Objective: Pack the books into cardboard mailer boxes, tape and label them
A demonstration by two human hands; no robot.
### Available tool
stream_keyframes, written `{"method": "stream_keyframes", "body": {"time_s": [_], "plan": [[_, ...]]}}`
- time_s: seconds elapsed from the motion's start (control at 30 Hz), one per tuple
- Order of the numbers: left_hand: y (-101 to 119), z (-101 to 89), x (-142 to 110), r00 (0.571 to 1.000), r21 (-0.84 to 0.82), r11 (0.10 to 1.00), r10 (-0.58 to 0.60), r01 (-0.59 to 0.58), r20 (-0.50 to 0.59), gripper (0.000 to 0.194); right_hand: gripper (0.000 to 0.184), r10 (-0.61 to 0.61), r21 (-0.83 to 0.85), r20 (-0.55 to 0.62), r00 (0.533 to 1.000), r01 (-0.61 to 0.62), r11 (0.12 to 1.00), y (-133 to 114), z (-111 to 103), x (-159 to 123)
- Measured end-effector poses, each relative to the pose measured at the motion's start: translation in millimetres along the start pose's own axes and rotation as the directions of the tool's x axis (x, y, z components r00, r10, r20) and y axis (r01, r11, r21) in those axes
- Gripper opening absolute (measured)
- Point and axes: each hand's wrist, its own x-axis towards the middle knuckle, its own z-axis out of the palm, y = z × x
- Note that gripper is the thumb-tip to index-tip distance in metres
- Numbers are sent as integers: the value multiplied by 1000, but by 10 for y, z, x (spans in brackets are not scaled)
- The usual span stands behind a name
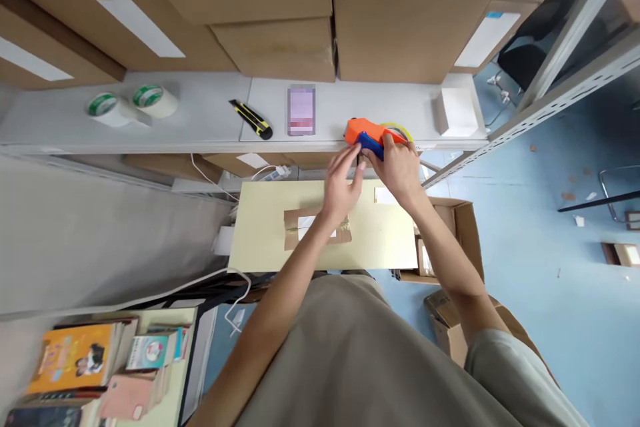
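Observation:
My right hand is wrapped round an orange and blue tape gun at the front edge of the grey shelf. A roll with a yellow rim shows behind its fingers. Close to the tape gun's left end is my left hand, its fingers stretched out and the thumb apart; whether the fingertips touch it I cannot tell. Below the hands, a small taped cardboard box with a white label lies on the pale yellow table, partly covered by my left forearm.
On the shelf are two tape rolls, a yellow-black box cutter, a phone-like slab and a white box. Large cartons stand behind. An open carton sits right of the table; books lie lower left.

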Motion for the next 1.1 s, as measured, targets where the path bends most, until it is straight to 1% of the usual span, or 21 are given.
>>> {"method": "stream_keyframes", "body": {"time_s": [0.07, 0.13, 0.17, 0.23, 0.27, 0.3, 0.33, 0.37, 0.4, 0.43, 0.47, 0.5, 0.53, 0.57, 0.63, 0.7, 0.77, 0.93, 0.97, 1.03, 1.1], "plan": [[138, 150, 223, 999, -42, 998, 42, -42, -6, 47, 59, 18, 22, -25, 1000, -17, 1000, -45, -110, 132], [134, 145, 241, 1000, -50, 998, 31, -30, 4, 48, 63, 41, 51, -24, 999, -40, 998, -29, -131, 147], [65, 83, 168, 1000, -40, 999, 4, -3, 15, 48, 65, 44, 69, -12, 999, -43, 997, -1, -89, 104], [-193, -147, -138, 993, 18, 994, -113, 112, 25, 48, 64, 47, 105, 54, 997, -53, 993, 71, 120, -73], [-361, -300, -358, 977, 70, 975, -212, 211, 12, 49, 63, 56, 120, 114, 992, -70, 990, 102, 282, -199], [-535, -468, -610, 941, 138, 931, -337, 337, -21, 51, 61, 74, 131, 188, 979, -100, 986, 123, 471, -342], [-700, -638, -877, 877, 219, 850, -475, 479, -75, 54, 59, 99, 135, 270, 958, -140, 981, 130, 679, -493], [-843, -800, -1144, 782, 299, 727, -607, 617, -138, 57, 55, 127, 135, 354, 927, -185, 973, 122, 894, -645], [-958, -942, -1393, 669, 361, 582, -718, 729, -194, 58, 52, 158, 131, 429, 889, -235, 963, 100, 1104, -788], [-1043, -1057, -1609, 556, 401, 443, -799, 802, -230, 53, 49, 187, 127, 492, 850, -283, 951, 68, 1300, -917], [-1102, -1142, -1784, 466, 426, 342, -855, 838, -229, 43, 46, 210, 124, 538, 817, -323, 938, 32, 1474, -1024], [-1140, -1199, -1912, 405, 447, 280, -889, 850, -214, 33, 45, 229, 124, 563, 794, -356, 926, -5, 1622, -1109], [-1166, -1232, -1994, 378, 462, 257, -907, 849, -189, 26, 44, 245, 127, 574, 781, -381, 916, -36, 1740, -1168], [-1186, -1250, -2036, 379, 471, 267, -912, 841, -159, 26, 44, 258, 134, 572, 779, -399, 907, -59, 1831, -1206], [-1224, -1273, -2033, 426, 457, 335, -898, 824, -110, 32, 42, 283, 158, 545, 790, -428, 890, -75, 1939, -1225], [-1266, -1312, -1977, 466, 398, 406, -882, 823, -65, 36, 39, 308, 204, 512, 802, -461, 864, -61, 1984, -1205], [-1305, -1377, -1926, 492, 311, 458, -870, 833, -38, 39, 35, 330, 278, 470, 819, -492, 825, -37, 2002, -1185], [-1368, -1525, -1980, 596, 29, 595, -800, 803, -75, 42, 33, 315, 525, 356, 880, -467, 712, -35, 2087, -1292], [-1386, -1538, -2024, 605, -12, 609, -790, 793, -95, 43, 34, 309, 559, 340, 888, -455, 693, -47, 2121, -1339], [-1437, -1544, -2143, 583, -32, 592, -801, 806, -138, 41, 36, 314, 596, 324, 893, -450, 665, -76, 2212, -1443], [-1504, -1532, -2293, 523, 1, 529, -839, 848, -152, 32, 38, 337, 601, 337, 879, -477, 642, -109, 2338, -1547]]}}
